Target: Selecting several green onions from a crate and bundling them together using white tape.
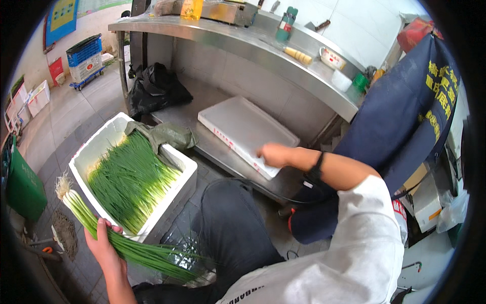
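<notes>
My left hand (103,249) is wrapped around a bunch of green onions (152,254), its white rooted ends up to the left and its leaves trailing right. Beside it stands a white foam box (186,167) filled with more green onions (127,178) lying in rows. A dull green plastic sheet (169,136) is folded over the box's far right corner. My right hand (276,155), blurred and with fingers curled, is over the near edge of a white foam lid (246,127). Whether it touches the lid or holds anything is unclear.
The lid lies on the low shelf (212,146) of a stainless steel table (228,33). A black plastic bag (157,89) sits at that shelf's left end. Dark blue cloth (395,110) hangs on the right. At left are a green bin (24,178) and stacked crates (85,57) on a dolly.
</notes>
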`<state>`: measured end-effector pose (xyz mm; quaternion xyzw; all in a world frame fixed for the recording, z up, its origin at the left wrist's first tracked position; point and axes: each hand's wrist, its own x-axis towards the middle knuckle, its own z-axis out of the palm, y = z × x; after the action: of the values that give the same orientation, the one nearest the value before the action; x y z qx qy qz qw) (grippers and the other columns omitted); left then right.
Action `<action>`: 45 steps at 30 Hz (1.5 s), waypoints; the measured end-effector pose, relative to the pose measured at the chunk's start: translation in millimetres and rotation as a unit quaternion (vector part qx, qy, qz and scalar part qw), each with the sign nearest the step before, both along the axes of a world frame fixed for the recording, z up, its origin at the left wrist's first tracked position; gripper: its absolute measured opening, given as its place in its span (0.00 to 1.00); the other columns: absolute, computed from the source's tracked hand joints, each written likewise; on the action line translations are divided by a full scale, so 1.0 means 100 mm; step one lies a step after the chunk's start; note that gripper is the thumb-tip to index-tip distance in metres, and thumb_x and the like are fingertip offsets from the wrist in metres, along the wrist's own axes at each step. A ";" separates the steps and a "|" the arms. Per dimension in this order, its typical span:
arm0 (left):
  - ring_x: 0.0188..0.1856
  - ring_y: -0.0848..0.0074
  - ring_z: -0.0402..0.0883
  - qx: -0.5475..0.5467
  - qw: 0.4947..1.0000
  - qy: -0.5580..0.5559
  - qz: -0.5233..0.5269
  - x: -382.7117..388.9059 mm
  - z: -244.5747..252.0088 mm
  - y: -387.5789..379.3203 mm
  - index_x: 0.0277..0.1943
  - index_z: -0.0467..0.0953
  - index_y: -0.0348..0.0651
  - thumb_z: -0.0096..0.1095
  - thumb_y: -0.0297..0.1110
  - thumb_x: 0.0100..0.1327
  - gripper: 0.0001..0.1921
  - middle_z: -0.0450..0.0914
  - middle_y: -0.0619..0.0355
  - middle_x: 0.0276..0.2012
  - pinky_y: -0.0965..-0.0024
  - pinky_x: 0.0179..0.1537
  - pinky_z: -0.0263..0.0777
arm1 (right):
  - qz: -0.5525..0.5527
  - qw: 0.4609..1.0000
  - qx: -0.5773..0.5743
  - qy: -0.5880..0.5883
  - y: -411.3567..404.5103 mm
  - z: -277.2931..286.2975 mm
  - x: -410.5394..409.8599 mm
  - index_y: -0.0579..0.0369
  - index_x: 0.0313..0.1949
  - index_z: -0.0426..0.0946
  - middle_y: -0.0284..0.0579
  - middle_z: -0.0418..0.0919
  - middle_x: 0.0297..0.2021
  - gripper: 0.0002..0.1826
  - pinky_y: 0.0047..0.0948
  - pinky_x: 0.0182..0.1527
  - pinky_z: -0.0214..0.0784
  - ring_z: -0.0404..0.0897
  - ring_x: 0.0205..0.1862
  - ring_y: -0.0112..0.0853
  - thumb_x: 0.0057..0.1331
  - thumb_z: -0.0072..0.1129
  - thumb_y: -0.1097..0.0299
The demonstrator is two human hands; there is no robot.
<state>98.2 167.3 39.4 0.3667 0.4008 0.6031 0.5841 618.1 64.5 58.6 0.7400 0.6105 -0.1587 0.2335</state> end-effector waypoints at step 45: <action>0.28 0.78 0.74 0.017 0.999 0.036 0.018 -0.07 0.01 -0.04 0.54 0.65 0.35 0.56 0.31 0.71 0.14 0.70 0.59 0.32 0.75 0.31 0.71 | 0.128 0.553 0.118 0.814 -0.07 1.65 -1.90 0.70 0.68 0.53 0.48 0.76 0.32 0.31 0.24 0.32 0.73 0.77 0.31 0.27 0.68 0.52 0.78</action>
<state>91.4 163.5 40.4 0.3903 0.4180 0.6067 0.5522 427.9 57.9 223.2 0.2296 0.6416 -0.5884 -0.4352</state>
